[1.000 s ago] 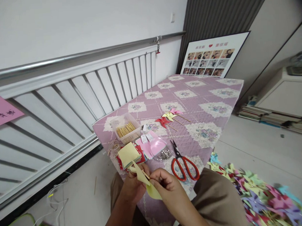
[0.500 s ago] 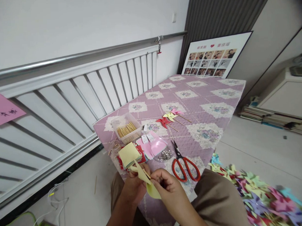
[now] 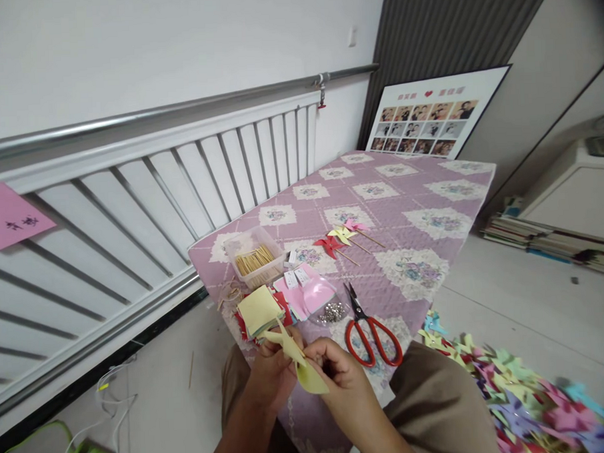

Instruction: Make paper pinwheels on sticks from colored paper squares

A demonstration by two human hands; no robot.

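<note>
Between my hands is a yellow paper pinwheel [image 3: 309, 378], its blades partly folded and curling. My left hand [image 3: 274, 373] is closed around its left side, with some fingers hidden behind the paper. With thumb and fingers pinched, my right hand [image 3: 341, 373] grips the pinwheel near its middle. Just beyond my left hand lies a stack of square paper sheets [image 3: 259, 310], yellow on top with red below. A clear dish of metal pins [image 3: 332, 312] sits in front of my right hand. Red-handled scissors [image 3: 371, 337] lie to the right, blades pointing away.
A clear plastic box of wooden sticks [image 3: 256, 260] stands behind the paper stack, beside pink sheets [image 3: 309, 294]. Three finished pinwheels [image 3: 340, 237] lie farther back on the flowered tablecloth [image 3: 326, 215]. Many colourful pinwheels [image 3: 529, 397] are heaped on the floor at right. A radiator [image 3: 181, 198] borders the left.
The yellow pinwheel has turned slightly in my hands, and its lower blade has shifted right. Both hands keep their grip. The view has moved a little.
</note>
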